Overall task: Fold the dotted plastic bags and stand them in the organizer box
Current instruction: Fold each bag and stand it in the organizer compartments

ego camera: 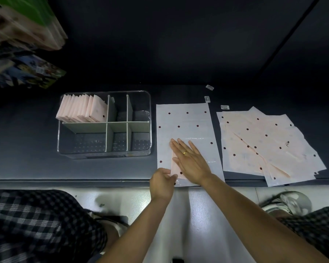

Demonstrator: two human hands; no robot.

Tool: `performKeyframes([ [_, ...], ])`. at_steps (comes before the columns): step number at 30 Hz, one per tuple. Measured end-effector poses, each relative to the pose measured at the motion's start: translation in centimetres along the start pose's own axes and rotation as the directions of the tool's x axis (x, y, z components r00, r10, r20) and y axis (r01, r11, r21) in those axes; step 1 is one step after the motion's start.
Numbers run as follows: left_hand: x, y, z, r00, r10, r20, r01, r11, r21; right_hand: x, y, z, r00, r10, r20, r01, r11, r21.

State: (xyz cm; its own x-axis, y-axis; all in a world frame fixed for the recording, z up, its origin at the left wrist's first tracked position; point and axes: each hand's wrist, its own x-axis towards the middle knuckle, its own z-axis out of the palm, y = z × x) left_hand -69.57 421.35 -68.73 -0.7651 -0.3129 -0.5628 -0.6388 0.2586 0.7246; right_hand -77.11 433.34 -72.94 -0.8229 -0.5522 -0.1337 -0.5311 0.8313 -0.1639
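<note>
Right hand (190, 160): flat, fingers spread, pressing the dotted bag (186, 130)
Left hand (162, 182): pinching the bag's near corner, folding it over
Organizer box (104, 124): left of both hands, folded bags (82, 109) upright inside
Loose bags (264, 143): right of the hands

Only one view, worn on the head, looking forward and steeply down from close above onto the dark table (27, 168), with forearms entering from the bottom edge and the floor (198, 205) below.
</note>
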Motion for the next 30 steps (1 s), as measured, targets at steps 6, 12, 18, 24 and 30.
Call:
performKeyframes([
  [6, 0.2, 0.7, 0.5, 0.998, -0.005, -0.055, 0.008, 0.999, 0.053, -0.1, 0.0, 0.0, 0.999, 0.000, -0.040, 0.001, 1.000, 0.030],
  [12, -0.8, 1.8, 0.7, 0.989, 0.012, -0.149, -0.015, 1.000, -0.021, -0.4, -0.1, -1.4, 0.999, -0.013, -0.030, 0.018, 0.981, 0.193],
  [18, -1.8, 5.5, -5.0, 0.834, 0.524, 0.173, -0.513, 0.620, 0.593, -0.5, 0.0, -7.8, 0.975, -0.200, -0.098, 0.215, 0.958, 0.190],
  [24, -2.8, 11.3, -13.1, 0.594, 0.677, 0.435, -0.768, 0.316, 0.557, -0.3, -5.3, -13.3, 0.996, -0.061, -0.062, 0.084, 0.861, 0.502],
  [30, 0.2, 12.0, -20.3, 0.784, 0.540, 0.307, -0.621, 0.677, 0.395, 0.9, -10.4, -16.5, 0.954, 0.299, -0.029, -0.087, 0.369, 0.925],
])
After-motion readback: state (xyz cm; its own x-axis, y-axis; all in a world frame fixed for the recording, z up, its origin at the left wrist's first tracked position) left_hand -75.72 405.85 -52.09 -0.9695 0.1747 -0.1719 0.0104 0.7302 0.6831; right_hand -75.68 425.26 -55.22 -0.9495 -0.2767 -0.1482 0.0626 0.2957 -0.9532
